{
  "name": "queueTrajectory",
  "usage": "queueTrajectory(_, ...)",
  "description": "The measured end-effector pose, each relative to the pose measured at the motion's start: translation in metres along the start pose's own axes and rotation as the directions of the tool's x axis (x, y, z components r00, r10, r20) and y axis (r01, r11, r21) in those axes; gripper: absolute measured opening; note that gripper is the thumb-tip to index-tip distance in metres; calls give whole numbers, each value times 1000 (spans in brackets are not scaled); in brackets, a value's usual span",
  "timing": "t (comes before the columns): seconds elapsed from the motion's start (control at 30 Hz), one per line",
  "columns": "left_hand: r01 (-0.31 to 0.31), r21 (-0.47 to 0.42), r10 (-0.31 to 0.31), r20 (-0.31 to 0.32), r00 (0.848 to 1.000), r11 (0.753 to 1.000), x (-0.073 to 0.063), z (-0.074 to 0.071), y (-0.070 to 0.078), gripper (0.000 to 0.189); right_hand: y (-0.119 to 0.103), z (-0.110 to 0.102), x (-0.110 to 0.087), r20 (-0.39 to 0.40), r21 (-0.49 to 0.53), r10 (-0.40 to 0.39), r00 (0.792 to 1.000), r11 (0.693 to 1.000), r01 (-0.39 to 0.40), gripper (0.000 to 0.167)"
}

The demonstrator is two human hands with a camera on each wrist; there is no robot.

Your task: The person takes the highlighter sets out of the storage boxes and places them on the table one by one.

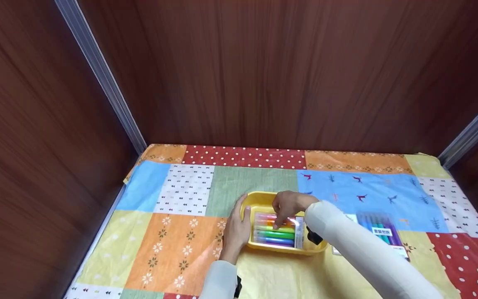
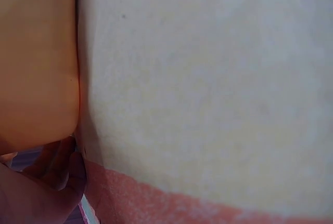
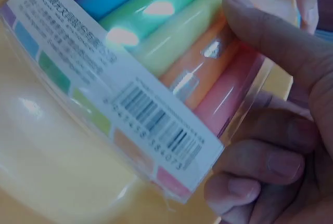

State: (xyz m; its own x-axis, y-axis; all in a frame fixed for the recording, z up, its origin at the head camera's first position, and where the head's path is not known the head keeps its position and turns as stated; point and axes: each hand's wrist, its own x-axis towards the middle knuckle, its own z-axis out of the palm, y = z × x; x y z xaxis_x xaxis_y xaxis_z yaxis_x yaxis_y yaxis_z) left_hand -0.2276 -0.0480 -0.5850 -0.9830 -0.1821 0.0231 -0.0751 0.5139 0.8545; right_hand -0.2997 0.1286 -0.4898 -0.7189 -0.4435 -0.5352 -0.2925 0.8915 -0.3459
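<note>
A yellow plastic basket (image 1: 272,249) stands on the patchwork cloth. In it is a clear pack of thick coloured markers (image 1: 274,234), with a white barcode label (image 3: 156,120) along one end. My right hand (image 1: 289,203) reaches in from above and grips the pack's edge. The right wrist view shows the thumb (image 3: 255,16) on top of the pack and the other fingers curled at its side. At the basket's left end, my left hand (image 1: 237,228) holds the rim, its thumb towards the inside. Those fingers (image 2: 57,167) are partly hidden in the left wrist view.
A second clear pack of blue, green and purple pens (image 1: 382,230) lies right of the basket, partly behind my right sleeve (image 1: 359,245). Brown wood-grain panels (image 1: 239,74) enclose the table at the back and sides.
</note>
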Motion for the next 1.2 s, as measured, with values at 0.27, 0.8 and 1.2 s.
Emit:
queueTrajectory(0.27,-34,-21,34,0,999,999,0,1,-2,44,3,1,-6,-20,7,-68,997,998,69,25)
queueTrajectory(0.8,-37,-46,37,-9,999,998,0,1,-1,46,5,-6,-22,-17,-45,-54,998,998,53,20)
queueTrajectory(1.2,-41,-47,39,-30,999,998,0,1,-2,47,14,-10,-33,-41,-59,-97,994,994,95,17)
